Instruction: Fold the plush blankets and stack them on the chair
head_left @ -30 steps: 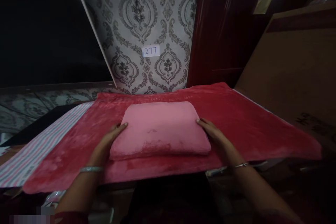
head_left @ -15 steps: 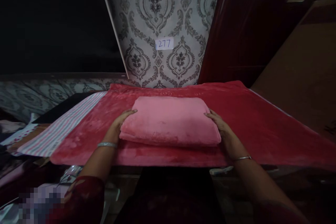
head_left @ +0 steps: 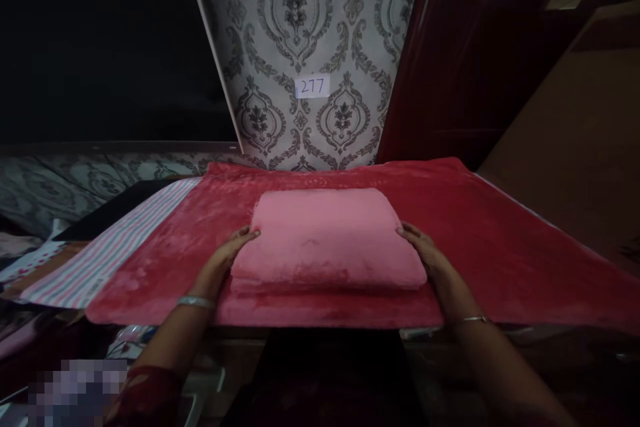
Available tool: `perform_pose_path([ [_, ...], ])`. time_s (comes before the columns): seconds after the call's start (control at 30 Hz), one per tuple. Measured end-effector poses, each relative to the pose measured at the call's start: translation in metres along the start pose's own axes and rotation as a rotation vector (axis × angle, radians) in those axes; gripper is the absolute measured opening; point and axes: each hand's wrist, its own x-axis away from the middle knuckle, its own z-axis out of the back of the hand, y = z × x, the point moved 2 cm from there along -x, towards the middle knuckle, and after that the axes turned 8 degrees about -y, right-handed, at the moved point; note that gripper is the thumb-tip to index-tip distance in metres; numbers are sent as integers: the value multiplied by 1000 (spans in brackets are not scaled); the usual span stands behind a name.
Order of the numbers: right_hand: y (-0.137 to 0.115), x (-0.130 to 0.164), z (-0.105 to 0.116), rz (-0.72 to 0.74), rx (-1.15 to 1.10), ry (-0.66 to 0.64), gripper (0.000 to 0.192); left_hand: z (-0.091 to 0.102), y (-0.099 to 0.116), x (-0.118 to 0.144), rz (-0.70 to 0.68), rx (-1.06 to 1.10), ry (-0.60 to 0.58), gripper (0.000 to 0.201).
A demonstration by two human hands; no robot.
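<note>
Slippage looks like the main risk here: the folded pink blanket [head_left: 327, 237] is soft and plush, and it is held only from its two ends, so in my judgement a loose layer could slide or sag open if the pressure from either side is uneven. The left hand [head_left: 227, 260] lies flat against the blanket's left end, fingers together and curled onto the edge, not clamped round it; the right hand [head_left: 427, 255] presses the right end the same way, fingers together along the side. Whether any fingertips are tucked under the bundle I cannot tell. The blanket sits in the middle of the red cover [head_left: 500, 240], squared to its front edge and just behind it. That red cover overhangs the front, and a tug on the blanket could, I judge, drag it forward with it, since plush grips plush. Left of the blanket, beyond the red cover's edge, a striped cloth [head_left: 110, 250] lies flat, well apart from both hands. Behind the blanket, on the patterned wall [head_left: 300, 13], a small label [head_left: 313, 87] reads 277. Right of the blanket stands a brown board [head_left: 575, 147]. No box, bin or basket shows near the blanket; the dim space below the front edge is too dark to read.
</note>
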Motion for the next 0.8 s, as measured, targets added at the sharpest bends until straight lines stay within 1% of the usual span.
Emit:
perform_pose_path([
  [0.1,11,-1,4,32,-8,44,56,5,-18,-5,21,21,10,60],
  [0.2,14,-1,7,84,7,36,64,9,-23,-6,-12,3,25,65],
  [0.23,14,-1,7,97,13,30,67,9,-23,-5,-32,-11,47,67],
  [0.33,12,1,6,153,36,-11,68,8,-22,3,-75,-50,170,66],
  [0.43,9,4,2,236,61,-95,64,0,-17,19,-120,-53,237,51],
  [0.5,7,6,-1,265,73,-143,62,-7,-12,35,-173,-59,254,37],
  [0.57,5,8,-2,268,75,-154,60,-14,-6,52,-237,-76,257,27],
  [0.63,3,10,-2,261,61,-140,58,-20,0,66,-286,-101,236,27],
  [0.7,1,14,-4,250,32,-133,56,-23,4,76,-318,-131,213,32],
  [0.8,-3,21,-9,216,-25,-177,50,-23,6,84,-344,-178,194,38],
])
